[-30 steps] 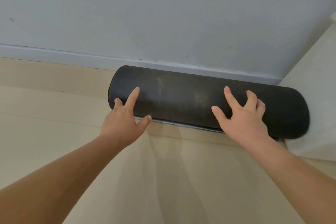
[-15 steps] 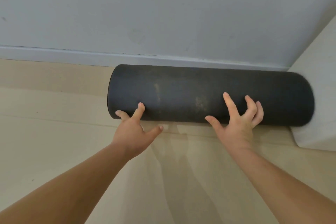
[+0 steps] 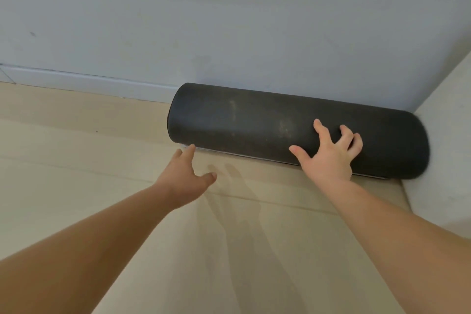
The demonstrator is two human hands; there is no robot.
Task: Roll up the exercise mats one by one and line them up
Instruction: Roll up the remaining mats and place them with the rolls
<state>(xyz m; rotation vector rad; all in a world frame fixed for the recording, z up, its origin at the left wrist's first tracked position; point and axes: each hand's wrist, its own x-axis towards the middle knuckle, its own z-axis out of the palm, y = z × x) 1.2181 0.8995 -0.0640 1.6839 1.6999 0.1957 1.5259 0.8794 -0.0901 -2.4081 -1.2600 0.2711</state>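
Observation:
A black exercise mat, fully rolled into a thick cylinder, lies on the floor along the base of the wall. Its right end touches a pale block. My right hand rests on the roll's front right part with fingers spread, pressing on it without closing round it. My left hand hovers just in front of the roll's lower left edge, fingers apart, one fingertip at the thin loose edge of the mat. It holds nothing.
A grey wall with a white skirting board runs behind the roll. A pale beige block stands at the right. The floor is beige with faint seams.
My left hand has come off the roll's front and dropped to its lower edge. The roll now sits against the wall, and my view has shifted left.

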